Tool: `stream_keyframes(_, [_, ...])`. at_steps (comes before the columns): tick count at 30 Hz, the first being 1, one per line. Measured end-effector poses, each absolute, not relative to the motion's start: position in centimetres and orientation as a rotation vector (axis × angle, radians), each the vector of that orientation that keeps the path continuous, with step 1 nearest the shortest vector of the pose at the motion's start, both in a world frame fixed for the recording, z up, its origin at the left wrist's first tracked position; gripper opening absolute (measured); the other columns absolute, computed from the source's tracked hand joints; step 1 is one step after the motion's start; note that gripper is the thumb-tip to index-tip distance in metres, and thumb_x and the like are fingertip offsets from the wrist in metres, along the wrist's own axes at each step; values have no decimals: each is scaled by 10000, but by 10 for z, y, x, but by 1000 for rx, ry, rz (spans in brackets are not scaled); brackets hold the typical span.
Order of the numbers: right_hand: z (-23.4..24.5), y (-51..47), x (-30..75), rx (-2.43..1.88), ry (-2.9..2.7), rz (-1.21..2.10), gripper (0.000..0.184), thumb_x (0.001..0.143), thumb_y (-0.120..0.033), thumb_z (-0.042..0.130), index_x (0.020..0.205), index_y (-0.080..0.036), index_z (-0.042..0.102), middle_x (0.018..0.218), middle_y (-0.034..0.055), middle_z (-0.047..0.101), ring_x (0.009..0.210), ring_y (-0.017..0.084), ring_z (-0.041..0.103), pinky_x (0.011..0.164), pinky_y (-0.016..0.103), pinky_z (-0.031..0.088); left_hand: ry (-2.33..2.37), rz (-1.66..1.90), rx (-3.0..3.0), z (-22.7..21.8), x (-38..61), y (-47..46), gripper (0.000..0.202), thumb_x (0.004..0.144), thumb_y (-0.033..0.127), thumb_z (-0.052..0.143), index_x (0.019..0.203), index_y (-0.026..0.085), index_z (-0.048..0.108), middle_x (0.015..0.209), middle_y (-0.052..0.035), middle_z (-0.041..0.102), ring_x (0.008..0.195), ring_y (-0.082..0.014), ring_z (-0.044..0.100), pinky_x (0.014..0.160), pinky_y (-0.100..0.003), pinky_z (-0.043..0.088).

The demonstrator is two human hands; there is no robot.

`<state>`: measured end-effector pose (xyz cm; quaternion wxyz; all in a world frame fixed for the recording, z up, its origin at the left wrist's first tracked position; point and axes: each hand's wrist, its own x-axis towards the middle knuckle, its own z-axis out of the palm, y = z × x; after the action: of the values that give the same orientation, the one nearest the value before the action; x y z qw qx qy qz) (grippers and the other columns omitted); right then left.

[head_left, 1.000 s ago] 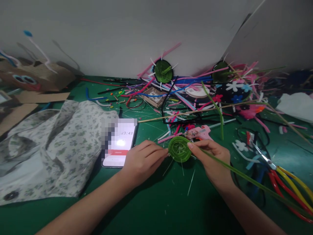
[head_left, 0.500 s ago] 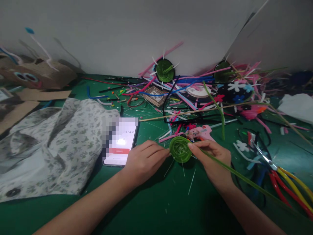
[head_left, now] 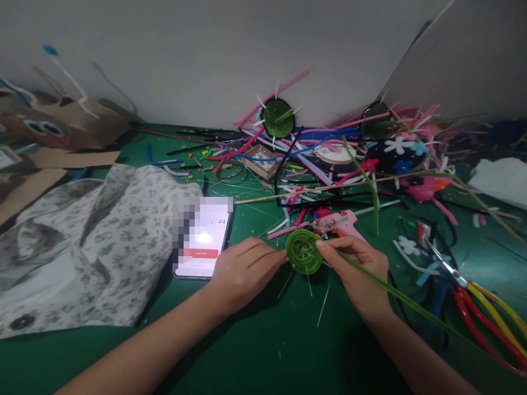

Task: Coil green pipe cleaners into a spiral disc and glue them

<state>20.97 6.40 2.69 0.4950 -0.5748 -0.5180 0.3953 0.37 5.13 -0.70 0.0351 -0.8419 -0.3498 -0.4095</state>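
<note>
A round coil of green pipe cleaner point(head_left: 303, 251) is held above the table between my hands, its flat spiral face towards me. My left hand point(head_left: 247, 269) is closed, its fingertips pinching at the coil's left edge; what exactly they grip there is partly hidden. With thumb and fingers, my right hand point(head_left: 358, 269) pinches the coil's right edge, where a long green pipe cleaner point(head_left: 395, 291) leads away over the wrist to the lower right. Thin clear strands hang below the coil. Just behind it lies a pink glue gun point(head_left: 343, 222), partly covered by the right hand.
A lit phone point(head_left: 201, 263) and a patterned grey cloth point(head_left: 99, 236) lie left. Right are pliers point(head_left: 457, 277) with red and yellow handles. A heap of pipe cleaners point(head_left: 304, 159) and a green disc point(head_left: 279, 119) stand against the wall. A cardboard figure point(head_left: 78, 123) sits at far left.
</note>
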Motion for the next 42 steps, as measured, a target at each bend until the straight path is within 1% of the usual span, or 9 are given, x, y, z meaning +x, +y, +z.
stream_keyframes(10, [26, 63, 210, -1404, -1252, 967, 120, 671, -294, 787, 673, -196, 718, 620, -6, 701, 529, 95, 641, 494, 142, 525, -1072, -1240, -2605, -9, 2, 50, 199, 809, 84, 671, 1002, 127, 647, 867, -38, 727, 761, -165, 628, 705, -307, 545])
stream_keyframes(17, [28, 63, 210, -1403, -1267, 941, 119, 672, -289, 784, 663, -192, 715, 631, 3, 705, 536, 109, 648, 495, 165, 537, -1076, -1243, -2601, -8, 3, 51, 187, 813, 80, 665, 993, 126, 651, 858, -35, 728, 752, -162, 630, 700, -303, 543])
stream_keyframes(26, [25, 62, 212, -1423, -1266, 960, 152, 685, -325, 778, 680, -189, 712, 615, 3, 687, 530, 120, 636, 477, 188, 525, -1059, -1239, -2589, -7, 4, 51, 156, 830, 93, 650, 982, 127, 654, 845, -35, 729, 745, -156, 630, 695, -295, 542])
stream_keyframes(33, [27, 63, 210, -1438, -1273, 959, 162, 683, -336, 778, 683, -188, 711, 628, 14, 698, 546, 145, 654, 494, 221, 547, -1074, -1237, -2595, -7, 3, 51, 169, 822, 91, 657, 987, 131, 651, 852, -37, 731, 743, -159, 631, 687, -297, 544])
stream_keyframes(42, [28, 62, 209, -1437, -1249, 969, 152, 677, -324, 784, 683, -190, 712, 629, 9, 702, 554, 139, 661, 504, 209, 553, -1093, -1220, -2598, -8, 4, 51, 139, 843, 103, 637, 977, 133, 654, 846, -34, 733, 745, -151, 631, 703, -295, 547])
